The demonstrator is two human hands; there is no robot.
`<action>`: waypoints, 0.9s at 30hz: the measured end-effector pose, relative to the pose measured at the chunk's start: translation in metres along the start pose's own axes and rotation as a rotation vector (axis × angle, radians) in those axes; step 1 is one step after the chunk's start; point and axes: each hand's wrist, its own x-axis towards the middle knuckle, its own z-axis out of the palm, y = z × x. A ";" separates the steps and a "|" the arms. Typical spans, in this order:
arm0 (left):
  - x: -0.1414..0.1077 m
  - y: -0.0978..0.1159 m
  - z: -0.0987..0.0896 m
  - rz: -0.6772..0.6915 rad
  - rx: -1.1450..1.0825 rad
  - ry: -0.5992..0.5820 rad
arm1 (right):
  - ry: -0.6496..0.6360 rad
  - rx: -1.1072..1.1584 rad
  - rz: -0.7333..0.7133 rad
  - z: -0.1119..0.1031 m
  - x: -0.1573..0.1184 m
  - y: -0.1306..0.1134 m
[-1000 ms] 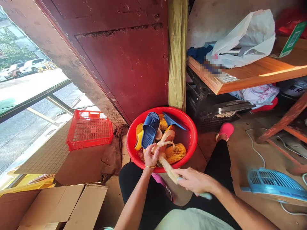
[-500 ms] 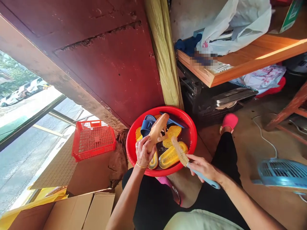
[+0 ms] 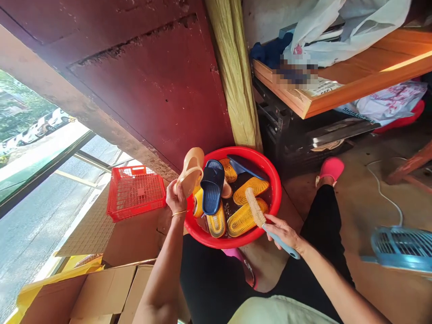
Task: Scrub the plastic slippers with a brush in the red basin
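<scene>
My left hand [image 3: 176, 197] is closed on a tan sandal [image 3: 191, 170], raised at the left rim of a red basin [image 3: 277, 198]. A scrub brush [image 3: 277, 240] with pale bristles and a light blue handle lies in my right hand [image 3: 284, 231], its head over the basin's right part. Inside the basin, several yellow slippers [image 3: 243, 220] rest in dark water, soles up. One dark blue slide [image 3: 212, 186] sits on top of them at the left; another blue slipper [image 3: 247, 165] leans at the back. Part of another tan shoe [image 3: 227, 190] shows between them.
A red plastic crate [image 3: 135, 193] stands left of the basin above cardboard boxes [image 3: 101, 292]. Behind is a dark red door [image 3: 162, 99] with a yellowish curtain [image 3: 235, 72]. A wooden shelf [image 3: 357, 92] juts out at right; a blue fan [image 3: 401, 247] and its cord lie on the floor.
My left hand has moved left with the tan sandal, which has turned so its strap and insole show. The blue slide is now uncovered. The brush stays in my right hand.
</scene>
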 end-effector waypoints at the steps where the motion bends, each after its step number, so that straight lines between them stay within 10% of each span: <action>1: -0.002 -0.008 0.004 -0.017 0.035 -0.034 | -0.002 -0.011 0.006 -0.001 0.001 0.000; 15: -0.002 -0.050 0.039 -0.178 0.476 -0.610 | 0.052 0.032 -0.010 0.004 0.004 0.004; 19: -0.013 -0.041 0.038 -0.186 0.523 -0.491 | 0.092 0.019 -0.027 0.008 0.003 0.004; 23: -0.057 -0.015 0.036 0.085 0.327 -0.357 | 0.103 0.011 -0.048 0.009 0.001 0.004; 27: -0.127 0.027 0.041 0.384 0.093 -0.954 | 0.111 -0.008 -0.063 0.008 0.003 0.007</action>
